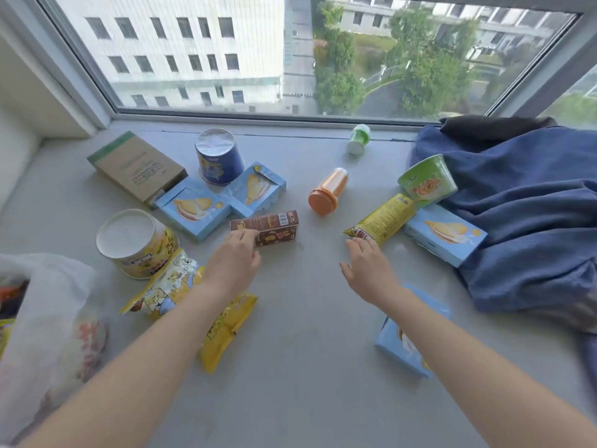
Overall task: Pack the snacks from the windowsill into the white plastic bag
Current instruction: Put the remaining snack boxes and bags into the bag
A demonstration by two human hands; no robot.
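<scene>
We have the snacks scattered over the windowsill (300, 367), and each hand goes for the one nearest it. Our left hand (234, 257) reaches to the brown box (268, 228) lying flat in the middle; the fingertips touch its near left corner but have not closed round it, so the hand is loosely open. Our right hand (366, 265) stretches palm down with fingers spread toward the end of the yellow packet (382, 219), touching or just short of it; we cannot tell which. It holds nothing either. Both forearms run long and nearly straight from the bottom corners, well apart, angling inward.

The white plastic bag (42, 321) sags open at the far left by our left elbow, some wrappers already showing inside, so we judge the packing begun but mostly still ahead.

Round the brown box lie two light blue boxes (193, 206), a blue tub (219, 160) and a cardboard box (139, 168) behind, with a yellow can (135, 242) and a popcorn bag (164, 291) to the left. A yellow pouch (226, 331) lies under our left forearm. An orange bottle (328, 192) rests on its side between the hands, a green bottle (358, 139) near the glass. On the right, a green cup (426, 182) and another blue box (444, 232) lean against a blue cloth (523, 205); one more blue carton (400, 342) sits beneath our right forearm.
</scene>
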